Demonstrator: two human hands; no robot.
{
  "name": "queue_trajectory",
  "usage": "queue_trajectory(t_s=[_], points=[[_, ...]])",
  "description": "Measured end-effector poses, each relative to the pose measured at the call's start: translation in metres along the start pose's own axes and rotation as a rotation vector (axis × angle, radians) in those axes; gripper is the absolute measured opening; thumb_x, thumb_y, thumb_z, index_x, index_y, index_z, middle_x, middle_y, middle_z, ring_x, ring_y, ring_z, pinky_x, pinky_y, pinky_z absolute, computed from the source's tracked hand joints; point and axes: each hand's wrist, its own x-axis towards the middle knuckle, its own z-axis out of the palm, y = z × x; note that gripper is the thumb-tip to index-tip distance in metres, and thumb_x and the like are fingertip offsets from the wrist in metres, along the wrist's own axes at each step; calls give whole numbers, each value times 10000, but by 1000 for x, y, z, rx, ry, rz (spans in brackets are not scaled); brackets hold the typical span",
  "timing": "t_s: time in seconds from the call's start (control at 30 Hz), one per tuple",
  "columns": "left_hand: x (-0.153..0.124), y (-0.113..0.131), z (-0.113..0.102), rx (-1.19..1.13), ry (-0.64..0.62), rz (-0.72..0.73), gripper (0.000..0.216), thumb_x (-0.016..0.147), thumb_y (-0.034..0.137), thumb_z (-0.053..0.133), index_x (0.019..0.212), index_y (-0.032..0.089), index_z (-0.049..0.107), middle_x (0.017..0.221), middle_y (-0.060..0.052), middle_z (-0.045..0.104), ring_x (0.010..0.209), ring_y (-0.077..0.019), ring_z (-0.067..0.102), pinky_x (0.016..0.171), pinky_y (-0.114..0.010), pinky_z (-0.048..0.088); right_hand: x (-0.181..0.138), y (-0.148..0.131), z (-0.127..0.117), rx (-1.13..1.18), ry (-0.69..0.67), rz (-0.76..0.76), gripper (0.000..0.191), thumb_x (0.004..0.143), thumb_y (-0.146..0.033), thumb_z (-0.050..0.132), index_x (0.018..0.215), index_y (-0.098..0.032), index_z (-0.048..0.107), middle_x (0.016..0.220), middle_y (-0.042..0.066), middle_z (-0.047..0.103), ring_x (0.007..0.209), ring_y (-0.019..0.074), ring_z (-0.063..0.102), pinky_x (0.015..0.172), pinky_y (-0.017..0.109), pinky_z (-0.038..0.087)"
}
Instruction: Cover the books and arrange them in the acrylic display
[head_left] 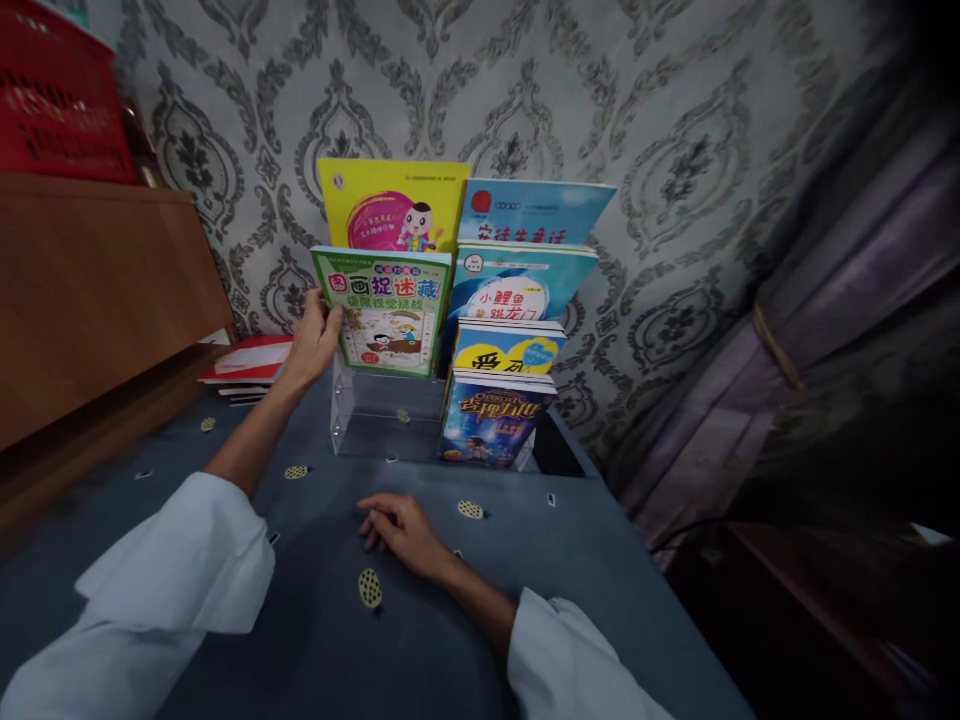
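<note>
My left hand (315,340) grips the left edge of a green-bordered children's book (386,315), thumb on its front cover. That book stands upright in the left column of a clear acrylic book rack (341,415), in front of a taller yellow book (394,205). Over the dark tablecloth, in front of the rack, my right hand (401,530) holds nothing, its fingers partly stretched out. The rack's right column carries a blue book (536,210), a teal book (525,285), a blue-and-yellow book (510,348) and a dark blue book (495,420), stepped downward toward me.
Behind the rack rises a patterned wall (675,170). At left are a wooden cabinet (97,290) with a red basket (60,100) on top, and a small stack of red and white books (251,360). A purple curtain (720,400) hangs at right beyond the table edge.
</note>
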Motion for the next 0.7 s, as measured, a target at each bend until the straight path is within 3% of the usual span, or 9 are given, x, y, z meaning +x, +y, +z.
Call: queue_trajectory(t_s=[0.17, 0.27, 0.33, 0.43, 0.5, 0.57, 0.7], points=[[-19, -26, -14, 109, -3, -69, 391, 1037, 474, 333, 1272, 184, 451, 1062, -118, 665, 1023, -250, 662, 958, -446, 514, 0, 3, -1, -3, 0, -26, 299, 921, -388, 568, 1090, -169, 681, 811, 16, 678, 616, 107, 638, 563, 231, 459], [-47, -51, -29, 421, -87, -251, 328, 1016, 309, 332, 1252, 150, 494, 1203, -167, 649, 1155, -266, 628, 1011, -444, 499, 0, 4, -1, -19, 7, -29, 312, 923, -397, 560, 1089, -164, 686, 825, 25, 687, 619, 110, 640, 560, 232, 455], [-67, -68, -40, 618, -161, -396, 338, 956, 250, 410, 1247, 122, 526, 1290, -217, 614, 1274, -319, 565, 1075, -509, 454, -1, 3, -1, -32, 12, -24, 310, 924, -390, 557, 1088, -163, 690, 822, 25, 690, 617, 107, 639, 559, 229, 452], [-89, -90, -54, 707, -210, -495, 478, 881, 263, 518, 1325, 86, 511, 1436, -304, 507, 1421, -442, 402, 1091, -716, 335, -3, 0, 0, -49, 14, -24, 304, 930, -370, 551, 1099, -161, 694, 822, 26, 695, 624, 104, 641, 567, 227, 455], [-96, -103, -61, 788, -298, -520, 605, 890, 312, 512, 1439, 73, 423, 1555, -319, 372, 1499, -457, 262, 1094, -784, 247, -4, -2, 0, -63, 18, -26, 300, 937, -344, 539, 1110, -157, 697, 825, 27, 695, 624, 103, 639, 574, 228, 461], [-95, -115, -66, 886, -409, -528, 697, 911, 368, 484, 1516, 59, 333, 1610, -311, 277, 1531, -447, 186, 1100, -794, 215, -4, -4, 1, -76, 24, -17, 295, 943, -317, 527, 1116, -155, 702, 827, 28, 693, 619, 101, 636, 585, 231, 468], [-86, -133, -70, 981, -556, -503, 748, 922, 416, 469, 1546, 37, 306, 1620, -301, 259, 1535, -447, 172, 1115, -767, 235, -5, -7, 2, -87, 30, 20, 292, 951, -302, 526, 1137, -166, 706, 831, 26, 699, 616, 103, 634, 601, 234, 475]])
